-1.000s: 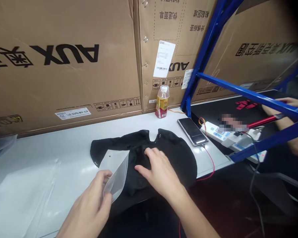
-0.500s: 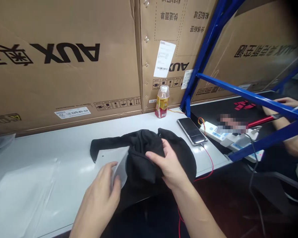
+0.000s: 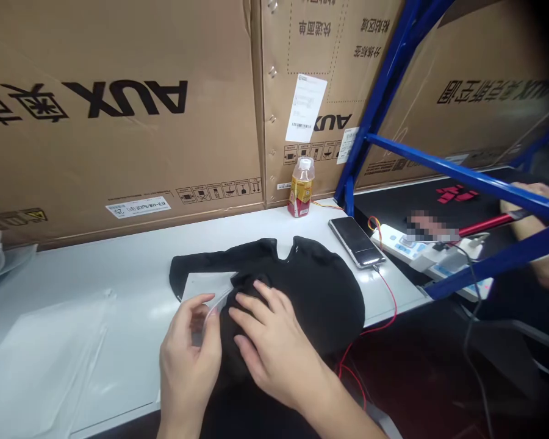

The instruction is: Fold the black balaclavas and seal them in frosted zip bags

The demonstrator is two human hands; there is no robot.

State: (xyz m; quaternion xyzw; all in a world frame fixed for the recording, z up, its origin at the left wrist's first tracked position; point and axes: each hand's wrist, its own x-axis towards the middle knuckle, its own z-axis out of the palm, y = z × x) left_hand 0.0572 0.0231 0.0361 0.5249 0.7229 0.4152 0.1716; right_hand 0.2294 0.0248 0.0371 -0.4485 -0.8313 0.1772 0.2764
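Observation:
A black cloth piece (image 3: 322, 292) with a rounded right end and a notch in its far edge lies on the white table. Partly under its left side is a white sheet (image 3: 205, 284), stiff-looking, with its near edge bent upward. My left hand (image 3: 190, 350) pinches that raised edge between thumb and fingers. Flat on the cloth, close beside the sheet, rests my right hand (image 3: 274, 344), fingers spread and gripping nothing. The cloth beneath my right palm is hidden.
Clear plastic bags (image 3: 41, 360) lie at the left. A drink bottle (image 3: 301, 192) and a charging phone (image 3: 355, 242) stand and lie behind the cloth. Beyond are cartons (image 3: 119, 146), a blue frame (image 3: 457, 171), power strips (image 3: 396, 241) and another person's arm (image 3: 537, 225).
My right hand has let go of the bunched cloth and moved left, now flat on it. The cloth's right part has spread out flat. My left hand still holds the sheet.

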